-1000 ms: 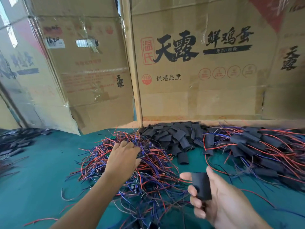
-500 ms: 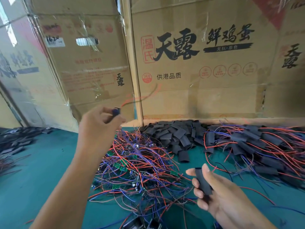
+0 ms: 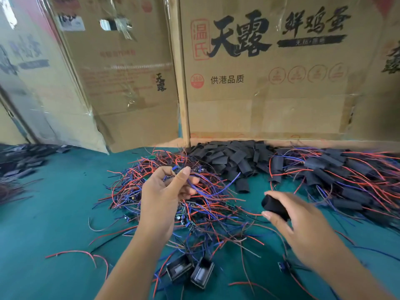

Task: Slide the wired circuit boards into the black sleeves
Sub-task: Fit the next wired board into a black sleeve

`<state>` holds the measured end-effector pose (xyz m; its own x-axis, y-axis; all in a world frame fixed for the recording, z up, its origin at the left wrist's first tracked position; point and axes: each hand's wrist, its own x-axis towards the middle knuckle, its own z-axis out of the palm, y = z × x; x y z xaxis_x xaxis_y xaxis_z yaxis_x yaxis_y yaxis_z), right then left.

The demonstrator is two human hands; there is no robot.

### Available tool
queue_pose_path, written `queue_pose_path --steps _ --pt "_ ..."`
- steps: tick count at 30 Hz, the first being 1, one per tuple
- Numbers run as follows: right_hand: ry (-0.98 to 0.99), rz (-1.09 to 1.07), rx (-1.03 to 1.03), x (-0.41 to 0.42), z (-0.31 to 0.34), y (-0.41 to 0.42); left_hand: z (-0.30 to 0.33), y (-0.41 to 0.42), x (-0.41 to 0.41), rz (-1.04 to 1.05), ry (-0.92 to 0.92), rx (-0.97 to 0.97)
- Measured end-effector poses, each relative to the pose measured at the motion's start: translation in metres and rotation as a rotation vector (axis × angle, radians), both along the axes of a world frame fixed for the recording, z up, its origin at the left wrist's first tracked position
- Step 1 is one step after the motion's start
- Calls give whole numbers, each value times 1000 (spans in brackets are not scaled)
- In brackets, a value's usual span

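Nearest me, two small black housings point(image 3: 190, 272) lie on the green table point(image 3: 54, 213) among stray leads. Above them my right hand point(image 3: 303, 230) pinches one black sleeve point(image 3: 275, 205) between thumb and fingers, its open mouth turned toward my left. My left hand point(image 3: 161, 191), which half a second ago was lifted high over the heap, has come back down and now pinches a wired circuit board point(image 3: 175, 169) at thumb and forefinger, its blue lead trailing right; the board itself is mostly hidden, so I may be gripping only its wires. With both pieces in hand and apart, I judge the insertion comes next. Under my left hand spreads the tangle of loose boards point(image 3: 201, 213). Farther back sits the pile of empty sleeves point(image 3: 229, 159), with finished sleeved boards point(image 3: 337, 172) to its right, and cardboard boxes point(image 3: 281, 94) behind everything.
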<state>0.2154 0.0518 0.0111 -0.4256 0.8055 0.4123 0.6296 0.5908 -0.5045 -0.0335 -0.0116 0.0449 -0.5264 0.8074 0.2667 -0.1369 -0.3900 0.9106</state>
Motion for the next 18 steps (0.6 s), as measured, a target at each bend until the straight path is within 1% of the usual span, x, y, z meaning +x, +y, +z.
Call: queue_pose_path --steps 6,9,12,15,18 --pt "27 92 30 -6 7 -13 2 -4 -1 -36 -15 34" --pt "46 49 49 -8 6 -16 2 -6 -1 -55 14 42" --pt "29 16 128 -1 12 -11 2 -6 1 -112 57 30" --pt "-32 81 264 9 18 -4 0 -6 2 -181 120 15" --pt "-58 148 277 14 22 -2 -2 -5 2 -236 153 9"
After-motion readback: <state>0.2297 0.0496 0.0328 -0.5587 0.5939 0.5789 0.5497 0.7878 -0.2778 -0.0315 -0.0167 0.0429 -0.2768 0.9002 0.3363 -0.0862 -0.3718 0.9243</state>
